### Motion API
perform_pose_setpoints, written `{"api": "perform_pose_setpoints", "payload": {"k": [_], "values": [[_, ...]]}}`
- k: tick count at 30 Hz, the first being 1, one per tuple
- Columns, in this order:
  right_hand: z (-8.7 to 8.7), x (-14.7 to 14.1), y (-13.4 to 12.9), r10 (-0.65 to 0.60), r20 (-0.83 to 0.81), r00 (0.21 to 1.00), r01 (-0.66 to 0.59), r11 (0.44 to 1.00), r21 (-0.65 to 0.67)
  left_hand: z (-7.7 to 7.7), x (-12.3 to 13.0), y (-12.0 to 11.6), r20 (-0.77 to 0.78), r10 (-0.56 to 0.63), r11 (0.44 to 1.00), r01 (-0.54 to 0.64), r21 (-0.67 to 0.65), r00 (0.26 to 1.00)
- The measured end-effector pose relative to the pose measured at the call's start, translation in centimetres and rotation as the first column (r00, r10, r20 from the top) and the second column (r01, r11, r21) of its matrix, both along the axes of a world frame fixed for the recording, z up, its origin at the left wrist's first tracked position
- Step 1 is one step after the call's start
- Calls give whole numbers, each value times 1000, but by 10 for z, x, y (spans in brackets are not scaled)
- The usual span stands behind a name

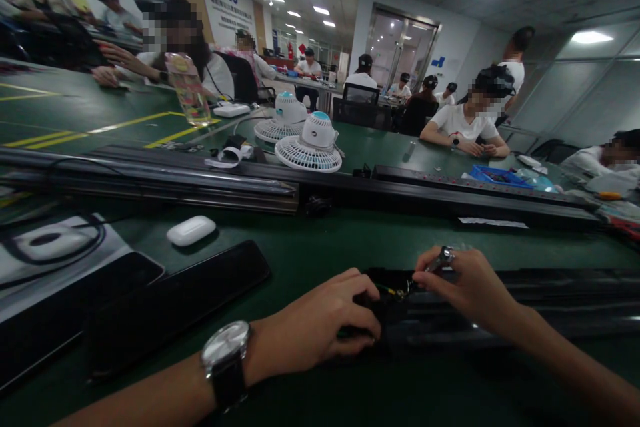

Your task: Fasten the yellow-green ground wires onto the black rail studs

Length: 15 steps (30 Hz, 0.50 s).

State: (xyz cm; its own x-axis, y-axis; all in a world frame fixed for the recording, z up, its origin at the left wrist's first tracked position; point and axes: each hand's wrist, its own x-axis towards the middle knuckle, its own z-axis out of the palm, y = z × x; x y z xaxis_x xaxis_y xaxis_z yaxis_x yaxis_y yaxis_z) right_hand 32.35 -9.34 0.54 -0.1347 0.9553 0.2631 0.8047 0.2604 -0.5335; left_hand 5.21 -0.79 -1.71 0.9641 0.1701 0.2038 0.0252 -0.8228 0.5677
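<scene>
A long black glossy bar (450, 317) lies on the green table in front of me, running off to the right. My left hand (333, 317), with a watch on its wrist, curls its fingers around the bar's left end. Beside those fingertips, a small yellow-and-green wire with a metal terminal (399, 293) shows at the dark end of the bar. My right hand (463, 277) is just to the right, thumb and forefinger pinched together close to the terminal. What sits in that pinch is too small and dark to make out.
Long dark rails (345, 190) cross the table beyond my hands. At left lie a white case (191, 230), a black phone-like slab (200, 293) and cables. Two white fans (310, 143), a bottle (189, 90) and a blue tray (500, 177) stand farther back. Several people sit around.
</scene>
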Motion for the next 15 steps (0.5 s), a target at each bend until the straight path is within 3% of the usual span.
{"api": "perform_pose_setpoints", "payload": {"k": [15], "values": [[-8,-7,-3,-2,-32,999,3,999,48,0,-1,-2,46,19,1000,-18,-21,999]]}}
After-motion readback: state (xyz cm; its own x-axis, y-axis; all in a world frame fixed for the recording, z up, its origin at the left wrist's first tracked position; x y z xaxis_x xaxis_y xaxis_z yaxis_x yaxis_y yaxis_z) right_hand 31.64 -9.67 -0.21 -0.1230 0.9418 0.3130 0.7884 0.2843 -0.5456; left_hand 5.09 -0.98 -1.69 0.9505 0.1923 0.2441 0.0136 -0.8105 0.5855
